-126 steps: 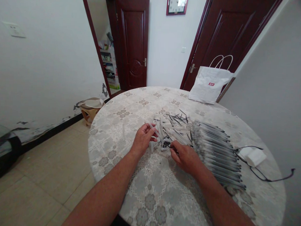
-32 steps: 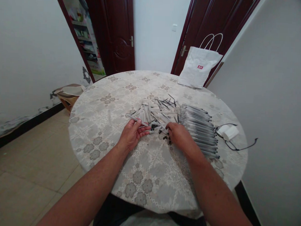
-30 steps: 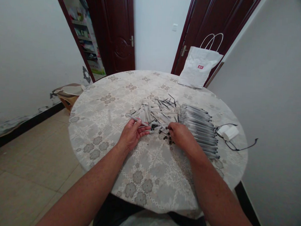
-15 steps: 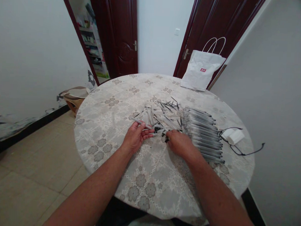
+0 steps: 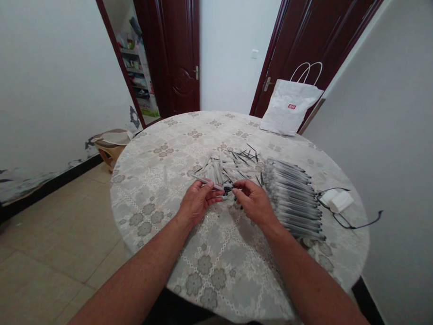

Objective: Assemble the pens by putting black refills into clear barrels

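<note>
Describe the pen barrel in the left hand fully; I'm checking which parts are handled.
The pen barrel is a slim, pale, see-through tube, plastic by its look. It lies nearly level, slanting from upper left to lower right. The left hand pinches it between thumb and fingers, and its left end juts free beyond them. Its right end points at the right hand, beside small dark parts. Finer detail is too small to tell.
</note>
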Demonstrator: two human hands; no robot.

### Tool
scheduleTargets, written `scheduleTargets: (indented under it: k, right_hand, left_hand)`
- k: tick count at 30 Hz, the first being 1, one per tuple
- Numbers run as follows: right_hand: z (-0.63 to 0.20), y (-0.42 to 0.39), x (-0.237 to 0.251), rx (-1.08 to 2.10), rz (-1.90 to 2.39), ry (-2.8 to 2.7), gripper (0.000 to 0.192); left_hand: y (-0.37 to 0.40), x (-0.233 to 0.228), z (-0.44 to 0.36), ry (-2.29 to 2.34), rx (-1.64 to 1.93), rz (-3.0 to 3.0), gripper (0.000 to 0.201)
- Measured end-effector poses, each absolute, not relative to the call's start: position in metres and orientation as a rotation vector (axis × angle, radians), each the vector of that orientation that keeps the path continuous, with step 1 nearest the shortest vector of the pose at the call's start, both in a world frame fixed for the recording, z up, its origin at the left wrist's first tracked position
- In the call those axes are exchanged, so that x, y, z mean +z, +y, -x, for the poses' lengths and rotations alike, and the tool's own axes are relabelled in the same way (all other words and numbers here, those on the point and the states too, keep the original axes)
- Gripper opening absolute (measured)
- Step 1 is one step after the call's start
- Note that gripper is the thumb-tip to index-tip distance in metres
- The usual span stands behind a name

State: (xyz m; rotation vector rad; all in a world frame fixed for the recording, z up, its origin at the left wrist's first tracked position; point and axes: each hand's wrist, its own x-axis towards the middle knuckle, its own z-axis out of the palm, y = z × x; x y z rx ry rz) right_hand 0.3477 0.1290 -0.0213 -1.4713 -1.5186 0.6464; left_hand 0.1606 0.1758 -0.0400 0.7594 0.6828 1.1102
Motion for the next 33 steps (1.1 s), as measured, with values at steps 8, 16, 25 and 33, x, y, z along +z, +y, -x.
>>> scheduleTargets:
  k: [8, 16, 25, 33]
  right_hand:
    - [-0.335, 0.134, -0.035, 0.892, 1.272, -1.341, 0.025]
    - [-0.335, 0.134, -0.031, 0.939, 1.281, -1.293, 0.024]
    - [-0.335, 0.134, -0.038, 0.858, 1.288, -1.338, 0.023]
    - [-0.337, 0.130, -0.031, 0.783, 1.387, -1.485, 0.035]
  left_hand:
    - [0.176, -0.043, -0.160, 0.647, 1.121, -0.777, 0.032]
    - [0.175, -0.040, -0.160, 0.624, 1.104, -0.784, 0.033]
    - [0.174, -0.041, -0.161, 0.630, 1.068, -0.796, 0.036]
    - [0.174, -0.042, -0.160, 0.585, 1.054, -0.819, 0.034]
